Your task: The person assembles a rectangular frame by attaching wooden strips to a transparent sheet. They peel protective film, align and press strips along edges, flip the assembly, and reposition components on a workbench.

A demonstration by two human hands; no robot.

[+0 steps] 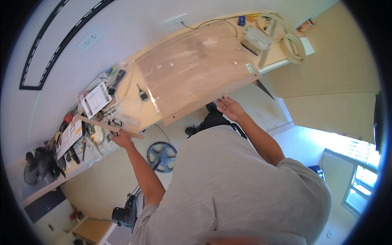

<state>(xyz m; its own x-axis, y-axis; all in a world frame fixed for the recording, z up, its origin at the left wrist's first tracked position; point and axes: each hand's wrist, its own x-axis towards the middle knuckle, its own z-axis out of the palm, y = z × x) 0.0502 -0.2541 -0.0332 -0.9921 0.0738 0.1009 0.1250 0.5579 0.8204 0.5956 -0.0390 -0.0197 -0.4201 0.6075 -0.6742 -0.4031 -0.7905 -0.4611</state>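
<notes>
A large brown wooden board (192,65) lies flat on the workbench (134,87), its near edge reaching the bench front. My left hand (122,139) is closed around a narrow wooden strip (96,123), at the bench's left front edge; the fingers are partly hidden. The strip slants over papers and small tools. Just off the board's front edge, my right hand (230,109) is open, fingers apart and holding nothing. A small black tool with a thin shaft (142,93) rests left of the board.
Left on the bench are a white printed sheet (96,99), cables and hand tools. Rolls of edge banding (292,48) and a boxy white item (256,41) stand at the far right. Below are a dark spoked wheel-like object (161,157) and a black machine (125,212).
</notes>
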